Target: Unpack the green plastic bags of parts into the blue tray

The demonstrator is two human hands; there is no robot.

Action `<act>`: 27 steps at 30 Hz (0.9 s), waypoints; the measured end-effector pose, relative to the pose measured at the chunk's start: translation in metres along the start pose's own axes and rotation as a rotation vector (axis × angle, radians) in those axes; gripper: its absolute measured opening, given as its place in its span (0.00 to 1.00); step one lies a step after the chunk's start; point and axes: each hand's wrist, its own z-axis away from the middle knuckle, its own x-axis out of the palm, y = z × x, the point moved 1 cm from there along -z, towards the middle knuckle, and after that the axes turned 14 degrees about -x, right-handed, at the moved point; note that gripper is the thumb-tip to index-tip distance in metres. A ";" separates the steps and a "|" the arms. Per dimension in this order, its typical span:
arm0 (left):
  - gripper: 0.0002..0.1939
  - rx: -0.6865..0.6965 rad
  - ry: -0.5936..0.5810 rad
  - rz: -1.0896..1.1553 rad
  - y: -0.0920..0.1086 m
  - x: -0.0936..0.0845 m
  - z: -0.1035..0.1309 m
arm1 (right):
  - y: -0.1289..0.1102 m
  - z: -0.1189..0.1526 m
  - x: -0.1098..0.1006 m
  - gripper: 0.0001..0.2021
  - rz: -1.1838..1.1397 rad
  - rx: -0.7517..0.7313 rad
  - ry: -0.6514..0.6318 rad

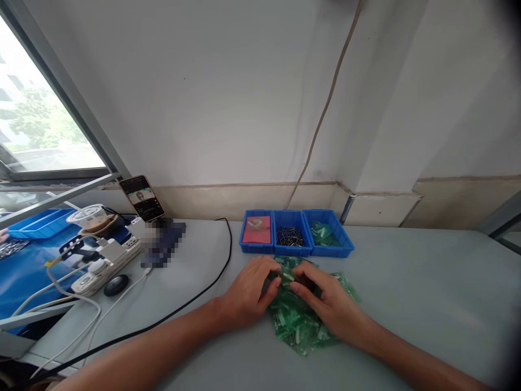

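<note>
Several small green plastic bags (299, 326) lie in a heap on the grey table, with pale and dark pieces showing inside. Over the heap, my left hand (254, 285) and my right hand (325, 296) face each other, fingers closed on the two sides of one green bag (288, 276). Just behind stand three blue bins: the left bin (256, 250) has a pink sheet (256, 233) with a clear packet on it, the middle bin (292, 252) holds dark screws (288, 237), and the right bin (331, 251) holds green bags (323, 233).
A black cable (195, 296) crosses the table at the left. Beyond it are a phone (142, 198) standing upright, a power strip (108, 266), a black mouse-like object (116, 285) and a plastic cup (87, 216). The wall (228, 108) rises behind the bins.
</note>
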 end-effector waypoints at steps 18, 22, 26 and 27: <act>0.08 -0.207 -0.003 0.039 0.001 -0.002 -0.005 | 0.010 0.007 0.001 0.09 0.030 0.034 0.248; 0.11 -0.319 0.059 0.151 -0.005 -0.001 -0.008 | 0.006 0.007 -0.001 0.09 0.088 0.011 0.172; 0.13 -0.395 0.087 0.250 -0.013 0.001 -0.010 | -0.001 0.004 -0.004 0.12 0.153 -0.098 0.109; 0.13 -0.405 0.087 0.274 -0.014 0.002 -0.011 | -0.001 0.004 -0.004 0.14 0.161 -0.120 0.105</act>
